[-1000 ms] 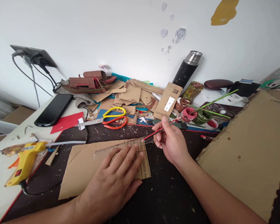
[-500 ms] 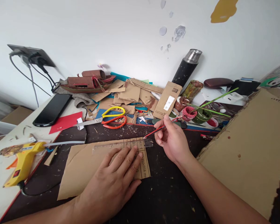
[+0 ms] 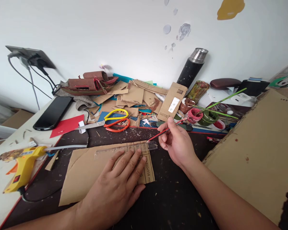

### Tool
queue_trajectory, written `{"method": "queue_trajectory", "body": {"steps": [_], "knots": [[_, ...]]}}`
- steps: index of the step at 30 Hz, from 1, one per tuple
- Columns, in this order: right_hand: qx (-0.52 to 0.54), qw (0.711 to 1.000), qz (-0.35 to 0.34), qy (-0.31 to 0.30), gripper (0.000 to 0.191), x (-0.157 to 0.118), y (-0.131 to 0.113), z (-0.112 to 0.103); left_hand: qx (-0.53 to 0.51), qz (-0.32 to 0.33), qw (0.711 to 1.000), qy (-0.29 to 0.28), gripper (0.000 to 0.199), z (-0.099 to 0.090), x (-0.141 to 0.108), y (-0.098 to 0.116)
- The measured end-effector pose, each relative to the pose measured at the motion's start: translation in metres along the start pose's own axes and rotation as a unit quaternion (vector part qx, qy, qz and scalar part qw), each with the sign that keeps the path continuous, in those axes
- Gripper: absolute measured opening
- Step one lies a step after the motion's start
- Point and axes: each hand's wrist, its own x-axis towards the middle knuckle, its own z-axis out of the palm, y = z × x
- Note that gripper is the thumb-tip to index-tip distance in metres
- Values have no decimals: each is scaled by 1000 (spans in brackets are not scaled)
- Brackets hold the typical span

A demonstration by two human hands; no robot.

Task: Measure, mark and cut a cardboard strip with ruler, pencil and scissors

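My left hand [image 3: 121,183] lies flat with fingers outstretched, pressing a clear ruler [image 3: 108,152] onto a piece of brown cardboard [image 3: 81,172]. Printed lines and lettering show at the cardboard's right end, where the ruler juts a little past its edge. Between the thumb and fingers of my right hand [image 3: 176,142] is a red and black pencil [image 3: 163,132]. Its tip meets the cardboard's top edge beside the ruler, near the right corner.
Left are a yellow glue gun [image 3: 26,163] and a phone [image 3: 53,112]. Scissors [image 3: 116,120], cardboard scraps [image 3: 134,95] and a model boat [image 3: 88,83] lie behind. Paint jars [image 3: 194,115] and a black flask [image 3: 192,68] stand back right; a large cardboard sheet [image 3: 252,153] leans at right.
The view has shifted very slightly. Both hands, the ruler and the pencil stay in nearly the same place, with the pencil tip still at the cardboard's top edge.
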Motion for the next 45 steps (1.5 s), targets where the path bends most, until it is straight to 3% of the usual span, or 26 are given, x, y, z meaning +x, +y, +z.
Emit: {"method": "queue_trajectory", "body": {"steps": [12, 20, 30, 45], "knots": [[-8, 1000, -4, -10, 64, -1, 0, 0, 40, 45, 998, -6, 54, -4, 4, -4], [-14, 1000, -6, -9, 64, -1, 2, -2, 27, -25, 999, 11, 52, -6, 3, 1], [-18, 1000, 1, -7, 63, -1, 1, 0, 37, 4, 999, -2, 50, -6, 1, 1], [-23, 1000, 2, -13, 62, -2, 3, -2, 30, -13, 999, -7, 52, -3, 0, 1]]}}
